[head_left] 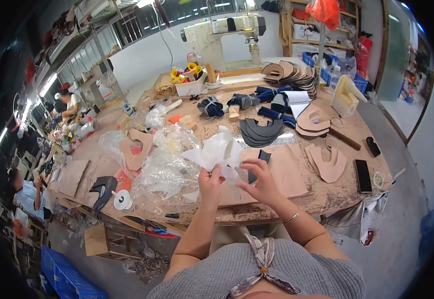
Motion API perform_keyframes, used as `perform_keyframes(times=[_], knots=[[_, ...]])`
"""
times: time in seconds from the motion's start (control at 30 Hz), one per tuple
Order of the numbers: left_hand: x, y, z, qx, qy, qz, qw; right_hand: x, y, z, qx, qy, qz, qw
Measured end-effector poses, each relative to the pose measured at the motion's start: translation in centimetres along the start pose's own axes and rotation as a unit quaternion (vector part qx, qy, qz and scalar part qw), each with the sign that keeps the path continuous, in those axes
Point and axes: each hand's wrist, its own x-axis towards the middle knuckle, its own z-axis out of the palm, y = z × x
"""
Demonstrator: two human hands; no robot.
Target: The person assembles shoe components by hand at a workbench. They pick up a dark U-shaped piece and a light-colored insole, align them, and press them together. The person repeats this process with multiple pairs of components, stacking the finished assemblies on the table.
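Observation:
Thin white translucent sheet pieces point(218, 151) with pointed, irregular outlines are pinched in my left hand point(211, 185), above the table's near edge. My right hand point(262, 183) is just to their right, its thumb and fingers spread apart around the lower translucent part; I cannot make out whether the fingertips touch it. Partly hidden behind the right hand is a dark piece point(264, 156) on a flat tan sheet point(289, 172). Crumpled clear plastic point(164, 167) spreads out left of my hands. Beyond them sits a stack of dark curved pieces point(261, 132).
A phone point(362, 176), scissors point(328, 144) and tan U-shaped cutouts point(326, 163) lie right on the worktable point(217, 215). Rolled dark blue bundles point(211, 106) and a sewing machine point(222, 40) stand farther back. Left are a white spool point(123, 200), a wooden stool point(108, 241) and two people.

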Motion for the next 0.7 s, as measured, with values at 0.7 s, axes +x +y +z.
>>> perform_keyframes(times=[0.7], knots=[[-2.4,-1.9,-0.3,0.125,-0.181,-0.153,0.963,0.8,6.8,-2.3,0.33,0.19,0.259,0.888]])
